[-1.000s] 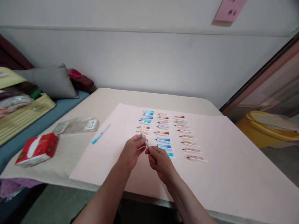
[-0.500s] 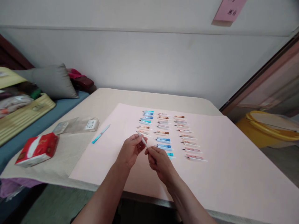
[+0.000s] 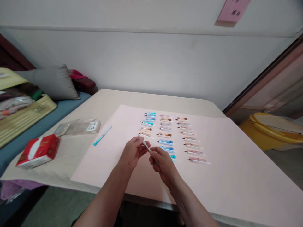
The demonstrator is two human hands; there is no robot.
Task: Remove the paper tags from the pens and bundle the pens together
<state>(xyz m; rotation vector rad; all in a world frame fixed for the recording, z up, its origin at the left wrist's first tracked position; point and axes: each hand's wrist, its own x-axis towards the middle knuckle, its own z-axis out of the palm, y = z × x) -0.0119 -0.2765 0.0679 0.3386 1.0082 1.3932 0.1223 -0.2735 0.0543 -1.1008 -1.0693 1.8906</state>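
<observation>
A slim white pen (image 3: 146, 145) slants between my two hands above the pink sheet. Its upper end is pinched by the thumb and fingers of my left hand (image 3: 132, 153). My right hand (image 3: 162, 162) is closed around the lower end, and a pale bit shows beneath its fingers. Whether the pen is in one piece or two I cannot tell. Beyond my hands lie several pens in three columns, among them a blue pen (image 3: 166, 148), a brown pen (image 3: 165, 134) and a pink pen (image 3: 197, 160), most with a thin white stick alongside. A lone light-blue pen (image 3: 102, 136) lies to the left.
The pink sheet (image 3: 99, 167) covers much of the cloth-topped table (image 3: 109, 97). On the left are a red tissue pack (image 3: 39, 150) and a clear plastic bag (image 3: 78, 127). A yellow bin (image 3: 262, 132) stands off the right side; a grey cushion (image 3: 50, 82) rests at far left.
My right hand has shifted slightly right, and a longer stretch of the white pen shows between my hands. My left hand is almost still.
</observation>
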